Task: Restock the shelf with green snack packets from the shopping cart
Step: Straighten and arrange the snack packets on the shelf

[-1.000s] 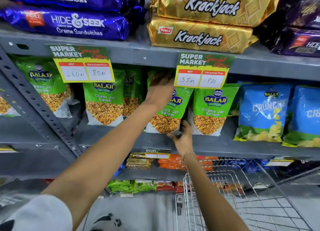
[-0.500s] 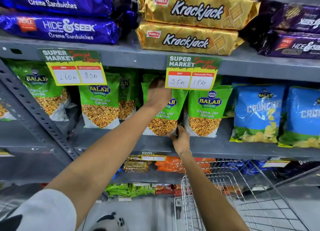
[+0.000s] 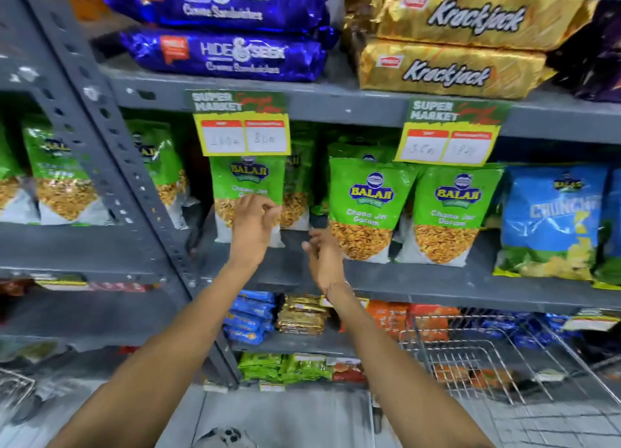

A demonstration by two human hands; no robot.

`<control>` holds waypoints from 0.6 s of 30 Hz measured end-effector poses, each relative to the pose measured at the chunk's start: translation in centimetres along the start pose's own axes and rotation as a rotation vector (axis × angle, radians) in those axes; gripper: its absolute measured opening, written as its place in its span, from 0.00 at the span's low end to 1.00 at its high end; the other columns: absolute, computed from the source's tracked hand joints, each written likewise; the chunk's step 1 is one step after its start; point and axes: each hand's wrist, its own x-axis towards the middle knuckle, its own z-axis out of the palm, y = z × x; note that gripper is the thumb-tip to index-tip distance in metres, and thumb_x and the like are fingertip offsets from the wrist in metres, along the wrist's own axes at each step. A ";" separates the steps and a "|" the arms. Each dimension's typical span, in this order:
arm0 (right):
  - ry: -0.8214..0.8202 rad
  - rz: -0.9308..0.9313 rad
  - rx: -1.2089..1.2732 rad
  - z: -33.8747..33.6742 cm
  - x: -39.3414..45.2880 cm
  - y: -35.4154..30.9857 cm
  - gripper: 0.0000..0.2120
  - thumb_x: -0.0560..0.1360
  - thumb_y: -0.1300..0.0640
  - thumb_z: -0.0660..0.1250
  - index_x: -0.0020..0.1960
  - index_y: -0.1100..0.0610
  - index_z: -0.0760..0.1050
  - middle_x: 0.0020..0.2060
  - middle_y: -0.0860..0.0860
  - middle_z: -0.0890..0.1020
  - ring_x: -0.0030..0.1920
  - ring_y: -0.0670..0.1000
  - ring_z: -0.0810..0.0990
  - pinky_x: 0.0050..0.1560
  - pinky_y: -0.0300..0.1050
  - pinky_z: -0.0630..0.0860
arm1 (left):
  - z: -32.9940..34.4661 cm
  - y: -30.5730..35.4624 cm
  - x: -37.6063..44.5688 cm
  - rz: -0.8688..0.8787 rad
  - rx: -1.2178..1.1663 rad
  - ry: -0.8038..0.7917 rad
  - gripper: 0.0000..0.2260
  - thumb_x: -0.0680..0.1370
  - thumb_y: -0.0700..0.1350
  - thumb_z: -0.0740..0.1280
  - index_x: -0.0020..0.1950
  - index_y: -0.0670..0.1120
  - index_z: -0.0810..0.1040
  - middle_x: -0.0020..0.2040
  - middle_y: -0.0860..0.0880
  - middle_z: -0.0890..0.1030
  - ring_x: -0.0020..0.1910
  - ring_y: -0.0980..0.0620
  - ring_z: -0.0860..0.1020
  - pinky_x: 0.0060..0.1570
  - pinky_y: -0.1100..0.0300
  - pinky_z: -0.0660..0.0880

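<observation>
Two hands at the middle shelf (image 3: 420, 288), green packets (image 3: 368, 209) standing there.
From head view, my left hand (image 3: 253, 227) curls loosely against one green packet (image 3: 247, 187), right hand (image 3: 322, 251) open, holding nothing; a careless nudge may topple it. Cart (image 3: 497, 357) looks empty.

The left hand (image 3: 253, 227) has come off the middle green packet (image 3: 368, 209) and now sits left of centre, fingers curled, seemingly against the next packet over (image 3: 247, 192). The right hand (image 3: 324, 256) has drawn back slightly, below the middle packet's lower left corner.
</observation>
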 end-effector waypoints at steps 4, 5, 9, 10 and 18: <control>-0.170 0.068 -0.047 2.4 2.7 -2.7 0.24 0.76 0.60 0.66 0.68 0.66 0.65 0.66 0.63 0.70 0.66 0.61 0.70 0.67 0.55 0.69 | -2.9 -5.4 -0.1 -0.247 -0.053 0.051 0.35 0.70 0.69 0.57 0.57 0.39 0.71 0.54 0.37 0.73 0.56 0.39 0.72 0.57 0.46 0.69; -0.197 0.094 -0.043 2.8 3.3 -3.4 0.23 0.76 0.60 0.66 0.67 0.68 0.65 0.66 0.63 0.70 0.66 0.61 0.70 0.67 0.55 0.69 | -3.0 -6.2 0.2 -0.319 -0.026 -0.012 0.44 0.66 0.74 0.54 0.64 0.38 0.66 0.62 0.37 0.70 0.63 0.40 0.68 0.62 0.45 0.66; -0.262 0.165 -0.122 4.9 4.4 -5.1 0.22 0.74 0.55 0.69 0.59 0.66 0.66 0.52 0.61 0.77 0.57 0.60 0.75 0.53 0.54 0.72 | -3.4 -6.8 1.2 -0.541 0.028 -0.373 0.43 0.72 0.49 0.70 0.74 0.38 0.44 0.76 0.37 0.52 0.75 0.40 0.54 0.73 0.49 0.54; -0.255 0.172 -0.119 5.3 4.4 -5.0 0.22 0.73 0.54 0.70 0.57 0.65 0.66 0.49 0.60 0.77 0.55 0.60 0.75 0.51 0.54 0.73 | -3.2 -7.0 1.3 -0.560 0.050 -0.402 0.39 0.72 0.43 0.70 0.74 0.37 0.48 0.73 0.37 0.57 0.72 0.42 0.59 0.70 0.50 0.58; -0.176 0.186 -0.150 7.1 4.1 -4.1 0.15 0.71 0.55 0.72 0.50 0.58 0.68 0.36 0.52 0.72 0.42 0.53 0.73 0.40 0.47 0.67 | -3.5 -8.1 1.6 -0.532 0.101 -0.294 0.21 0.64 0.44 0.78 0.49 0.40 0.71 0.52 0.39 0.79 0.52 0.42 0.77 0.49 0.49 0.74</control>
